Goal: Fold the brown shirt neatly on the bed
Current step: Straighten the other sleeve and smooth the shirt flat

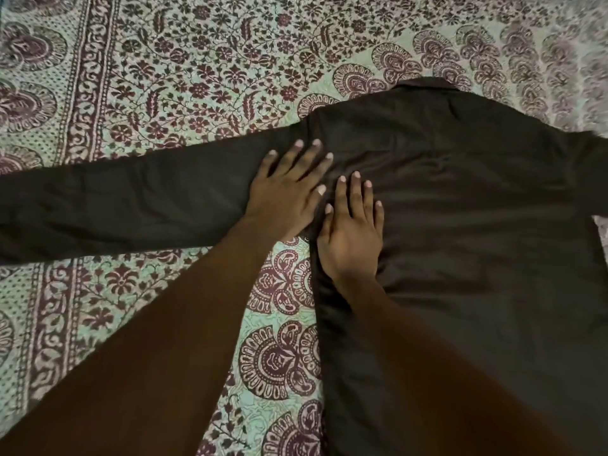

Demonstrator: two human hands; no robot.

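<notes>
brown shirt (460,225) is spread flat on the bed (164,60) | left hand (286,192) and right hand (352,235) are laid flat, fingers straight, at the sleeve (115,199) seam | creases should be smoothed out first

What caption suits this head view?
Left hand and right hand press flat on the brown shirt spread over a patterned bedsheet.
</notes>
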